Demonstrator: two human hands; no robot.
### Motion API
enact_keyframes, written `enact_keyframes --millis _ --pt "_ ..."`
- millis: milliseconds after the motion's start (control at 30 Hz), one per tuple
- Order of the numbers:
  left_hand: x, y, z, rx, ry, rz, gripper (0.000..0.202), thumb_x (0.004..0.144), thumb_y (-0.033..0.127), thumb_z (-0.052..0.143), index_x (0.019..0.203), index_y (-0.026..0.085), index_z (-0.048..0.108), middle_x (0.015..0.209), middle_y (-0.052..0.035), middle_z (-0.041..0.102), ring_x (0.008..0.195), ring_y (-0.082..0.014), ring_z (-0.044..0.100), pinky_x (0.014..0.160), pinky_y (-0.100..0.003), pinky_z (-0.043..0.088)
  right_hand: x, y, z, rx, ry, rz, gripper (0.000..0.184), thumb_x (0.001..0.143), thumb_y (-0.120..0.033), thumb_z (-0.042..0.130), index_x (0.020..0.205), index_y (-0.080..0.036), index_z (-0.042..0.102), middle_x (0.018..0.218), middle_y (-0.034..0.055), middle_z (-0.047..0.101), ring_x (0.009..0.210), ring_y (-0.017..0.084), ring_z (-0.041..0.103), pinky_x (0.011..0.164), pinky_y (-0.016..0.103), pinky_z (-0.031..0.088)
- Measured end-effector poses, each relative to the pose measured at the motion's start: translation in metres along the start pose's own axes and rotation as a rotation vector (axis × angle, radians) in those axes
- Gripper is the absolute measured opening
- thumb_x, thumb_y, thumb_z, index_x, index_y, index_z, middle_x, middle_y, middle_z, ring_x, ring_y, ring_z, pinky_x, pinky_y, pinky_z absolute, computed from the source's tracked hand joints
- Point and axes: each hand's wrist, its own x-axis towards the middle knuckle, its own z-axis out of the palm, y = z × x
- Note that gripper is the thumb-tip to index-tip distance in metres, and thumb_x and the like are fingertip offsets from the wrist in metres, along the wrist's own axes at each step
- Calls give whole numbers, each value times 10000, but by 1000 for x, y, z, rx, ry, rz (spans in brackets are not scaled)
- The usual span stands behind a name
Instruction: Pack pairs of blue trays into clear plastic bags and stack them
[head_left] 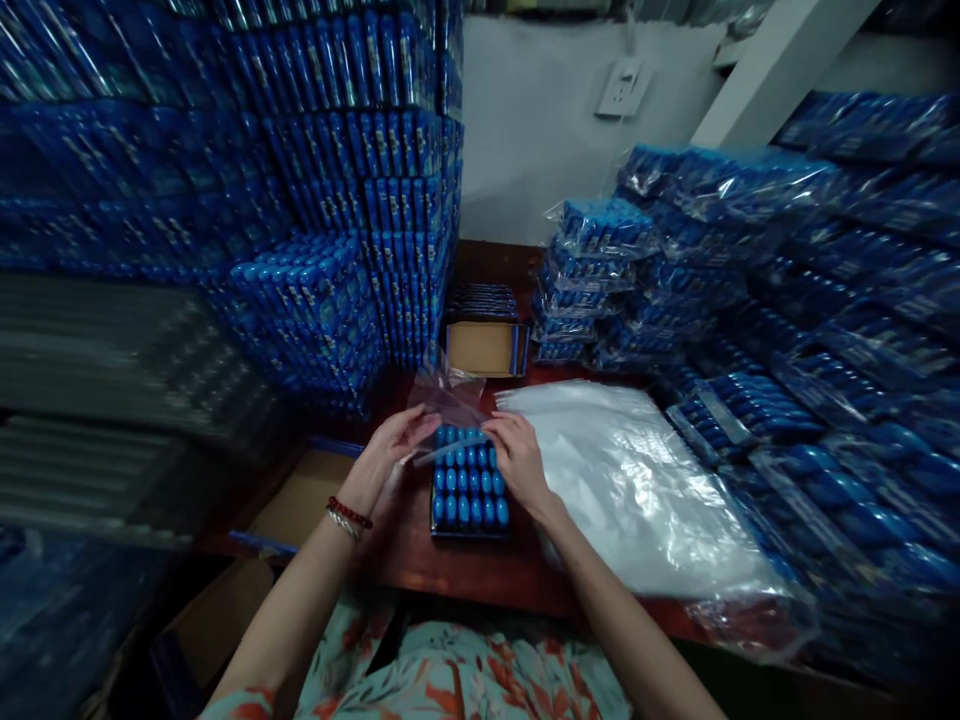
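A small dark tray [471,534] stands on the red-brown tabletop in front of me, filled with rows of shiny blue rounded pieces [472,483]. Over its far end lies a thin clear plastic bag [442,392], its edge drawn across the pieces. My left hand [394,442] pinches the bag at its left side. On the opposite side, the fingers of my right hand [517,455] are closed on the bag's edge, close above the tray's far right corner. What lies beneath the right fingertips is hidden.
To my right lies a pile of flat clear bags [637,480]. Bagged blue packs [600,270] are stacked behind and beside it. Tall stacks of blue packs [315,310] rise at left. Shallow cardboard trays stand at the back [484,348] and left [307,490].
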Motion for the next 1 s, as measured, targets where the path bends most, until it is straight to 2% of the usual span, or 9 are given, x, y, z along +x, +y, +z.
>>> enact_keyframes --millis 100,167,233,300,400,500,633,833,1000 --pt "2 6 -6 14 150 -38 539 912 455 302 1321 110 364 1213 -197 565 1091 -258 584 902 -455 486 23 3 -13 -27 -101 27 195 877 -223 472 788 -201 644 863 53 665 941 206 553 856 341 389" --pt "-10 15 -3 172 263 160 644 881 508 367 1402 160 216 1395 -174 403 1269 -256 423 1031 -468 360 38 2 -16 -79 -208 33 186 859 -240 519 723 -189 635 793 46 658 848 194 555 774 299 386" --pt "-25 25 7 453 183 425 767 791 529 534 1409 194 228 1469 -143 307 1357 -276 273 1108 -492 196 51 -2 -15 -145 -315 2 189 849 -256 548 698 -181 634 747 43 653 794 183 551 714 270 363" --pt "-34 33 18 721 -4 562 717 744 453 624 1355 189 358 1437 -144 372 1350 -303 275 1114 -519 113 62 -10 -13 -221 -393 -36 189 850 -257 552 707 -174 643 730 46 652 773 176 548 684 258 335" --pt "-25 37 26 894 -154 476 272 825 226 503 1059 148 617 1119 -150 640 1099 -272 548 1022 -446 303 71 -19 -14 -279 -477 -79 181 846 -270 567 723 -169 653 758 54 664 796 178 550 674 250 308" --pt "-3 35 14 797 -296 358 252 822 143 420 756 146 663 794 -91 694 780 -199 629 780 -308 440 73 -14 -26 -264 -516 -82 162 831 -263 589 716 -167 650 765 48 666 794 174 547 669 242 301" --pt "13 30 -4 496 -457 274 155 771 206 510 712 140 636 691 -33 667 684 -158 618 656 -240 436 64 3 -42 -95 -488 -21 162 829 -209 553 706 -154 643 746 40 647 769 163 545 682 236 328" --pt "9 27 9 603 -272 276 119 718 265 608 701 162 551 627 29 568 590 -119 516 537 -213 341 50 -2 -35 262 -343 111 133 839 -210 482 741 -175 564 720 -18 595 697 130 537 632 213 362" --pt "13 22 -2 909 -210 321 107 773 206 582 880 202 571 727 -4 602 687 -164 568 588 -238 347 45 0 -26 -12 -440 -61 54 837 -198 525 884 -172 535 834 35 585 767 168 518 686 253 378"
